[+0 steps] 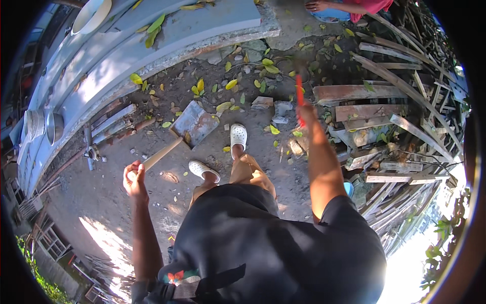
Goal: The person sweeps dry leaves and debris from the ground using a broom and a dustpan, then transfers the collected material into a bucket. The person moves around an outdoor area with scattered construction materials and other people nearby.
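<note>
My left hand [134,181] is closed round the end of a wooden handle. The handle runs forward to a flat, rusty metal dustpan [197,124], which rests on the dirt just ahead of my feet. Out to the front right, my right hand [307,114] grips a long red-handled tool [299,87]. That tool points away from me, and its far end is a dark blur, so its kind does not show. Scattered yellow and green leaves [231,84] lie on the soil ahead of both hands.
Stacked old planks [372,93] and sticks line the right side. Corrugated metal sheets [116,55] with round containers [54,127] on them stand at the left. A person in a red top [372,6] is at the far right. Broken brick [262,103] and stones lie between.
</note>
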`<state>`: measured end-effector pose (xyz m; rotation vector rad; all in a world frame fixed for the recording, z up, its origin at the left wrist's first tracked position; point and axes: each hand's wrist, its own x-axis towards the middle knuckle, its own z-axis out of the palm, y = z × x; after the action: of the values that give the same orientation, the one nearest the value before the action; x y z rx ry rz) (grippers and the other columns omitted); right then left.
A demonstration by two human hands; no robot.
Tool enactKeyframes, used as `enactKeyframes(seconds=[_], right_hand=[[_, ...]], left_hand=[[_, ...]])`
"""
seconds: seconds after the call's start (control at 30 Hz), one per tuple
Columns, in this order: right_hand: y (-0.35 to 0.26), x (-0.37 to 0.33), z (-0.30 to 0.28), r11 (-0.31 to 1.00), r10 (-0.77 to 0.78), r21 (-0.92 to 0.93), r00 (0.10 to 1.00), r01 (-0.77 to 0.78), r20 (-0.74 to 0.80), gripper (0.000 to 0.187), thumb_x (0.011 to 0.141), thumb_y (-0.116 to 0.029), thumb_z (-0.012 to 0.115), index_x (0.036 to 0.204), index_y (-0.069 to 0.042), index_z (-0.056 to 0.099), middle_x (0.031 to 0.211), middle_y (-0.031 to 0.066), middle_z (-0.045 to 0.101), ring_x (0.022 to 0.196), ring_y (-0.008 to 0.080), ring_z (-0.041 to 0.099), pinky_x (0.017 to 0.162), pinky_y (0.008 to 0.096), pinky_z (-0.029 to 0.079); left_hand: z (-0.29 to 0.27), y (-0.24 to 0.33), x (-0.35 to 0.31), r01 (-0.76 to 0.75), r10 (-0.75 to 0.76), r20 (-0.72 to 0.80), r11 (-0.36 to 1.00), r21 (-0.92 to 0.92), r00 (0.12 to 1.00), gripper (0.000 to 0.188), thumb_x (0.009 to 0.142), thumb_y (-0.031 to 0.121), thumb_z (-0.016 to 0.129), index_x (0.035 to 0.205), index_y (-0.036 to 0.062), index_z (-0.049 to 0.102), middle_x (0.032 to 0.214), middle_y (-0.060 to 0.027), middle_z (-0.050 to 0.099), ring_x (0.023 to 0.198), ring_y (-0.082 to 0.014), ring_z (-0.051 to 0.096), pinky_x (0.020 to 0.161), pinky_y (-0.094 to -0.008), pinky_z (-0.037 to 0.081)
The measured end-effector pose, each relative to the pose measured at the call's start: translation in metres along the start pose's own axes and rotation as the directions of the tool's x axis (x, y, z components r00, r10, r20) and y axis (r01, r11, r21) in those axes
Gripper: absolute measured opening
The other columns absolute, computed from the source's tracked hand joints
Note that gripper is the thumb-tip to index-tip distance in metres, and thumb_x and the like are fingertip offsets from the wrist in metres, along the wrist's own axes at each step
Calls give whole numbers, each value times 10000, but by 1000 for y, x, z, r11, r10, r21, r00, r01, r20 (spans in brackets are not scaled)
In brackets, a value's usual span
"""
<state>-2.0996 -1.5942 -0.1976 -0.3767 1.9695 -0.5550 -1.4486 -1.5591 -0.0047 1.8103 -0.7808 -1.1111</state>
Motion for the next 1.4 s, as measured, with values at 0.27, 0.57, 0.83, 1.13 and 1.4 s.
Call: enactKeyframes(seconds=[0.27, 0.57, 0.83, 1.13, 1.4], right_hand=[[-17, -216, -19, 965, 223, -234, 835, -116, 504, 670, 826, -53, 619, 1480, -129, 499, 660, 26, 602, 444, 112, 532, 369, 297, 417], [4, -67, -98, 966, -126, -219, 991, 135, 53, 316, 863, -74, 577, 1171, -69, 644, 632, 47, 588, 480, 170, 579, 418, 350, 467], [-15, -28, 13, 989, 35, -151, 979, -5, 203, 325, 844, -16, 555, 1159, -37, 628, 598, 55, 570, 459, 178, 551, 400, 358, 434], [-77, -192, -104, 913, 246, -405, 846, -39, 473, 680, 860, -41, 627, 1511, -135, 452, 657, 15, 569, 476, 109, 516, 394, 314, 402], [-63, -104, -103, 963, 101, -262, 982, -57, 158, 627, 873, -36, 583, 1481, -146, 476, 707, 32, 584, 471, 133, 508, 391, 327, 415]], left_hand=[[42, -5, 12, -23, 22, 49, 999, 38, 999, 143, 880, 54, 761, 932, 79, 630, 1162, -119, 646, 1089, -192, 588, 998, -362, 457], [48, -8, 20, -16, 12, 68, 999, 51, 998, 152, 877, 69, 768, 937, 71, 628, 1120, -97, 661, 1046, -178, 604, 959, -338, 478], [57, 8, 21, -38, 30, 76, 995, 97, 997, 142, 881, 40, 749, 948, 73, 629, 1062, -71, 659, 1010, -170, 611, 940, -329, 490], [68, 3, 25, -47, 45, 19, 979, 200, 999, 181, 891, 138, 759, 991, 40, 645, 1064, -93, 670, 1016, -190, 622, 937, -332, 493], [68, -4, 32, -19, 20, 1, 963, 269, 1000, 243, 882, 194, 774, 1033, 40, 662, 991, -66, 685, 907, -159, 630, 864, -318, 512]])
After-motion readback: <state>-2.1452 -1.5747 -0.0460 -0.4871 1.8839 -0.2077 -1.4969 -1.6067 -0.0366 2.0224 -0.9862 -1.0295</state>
